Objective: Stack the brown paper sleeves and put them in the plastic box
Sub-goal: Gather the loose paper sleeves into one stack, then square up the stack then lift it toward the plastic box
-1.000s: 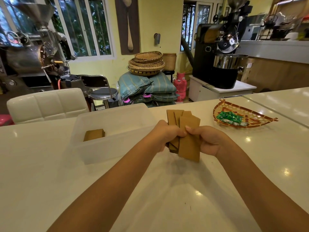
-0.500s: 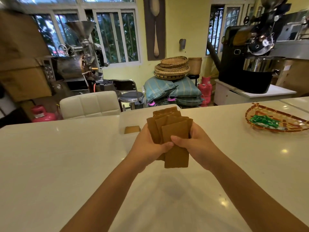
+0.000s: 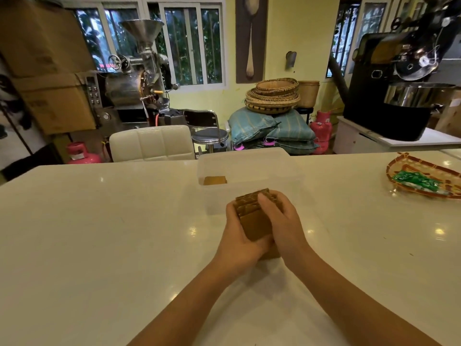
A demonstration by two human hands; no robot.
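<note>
Both hands hold one bundle of brown paper sleeves (image 3: pixel 254 221) just above the white table (image 3: pixel 99 233), in front of the plastic box (image 3: pixel 249 166). The left hand (image 3: pixel 239 243) is closed around the left side and the bottom of the bundle, with the thumb on the front face. The right hand (image 3: pixel 284 221) presses against the right side, and its fingers (image 3: pixel 265 203) curl over the top edge. I think the hands press from both sides in order to push the sleeves together, because the top edges are not level; they stand like small steps, one behind another.

The bundle stands almost upright, with its lower part hidden between the palms. The box is just behind the hands, open at the top, so the way to it is short. Inside it, near the left wall, one small pile of sleeves (image 3: pixel 214 180) lies flat already. A woven tray (image 3: pixel 409 171) with green packets (image 3: pixel 416 181) stays well apart on the right and plays no part.

The bundle probably needs one more tap on the table before it goes into the box.
</note>
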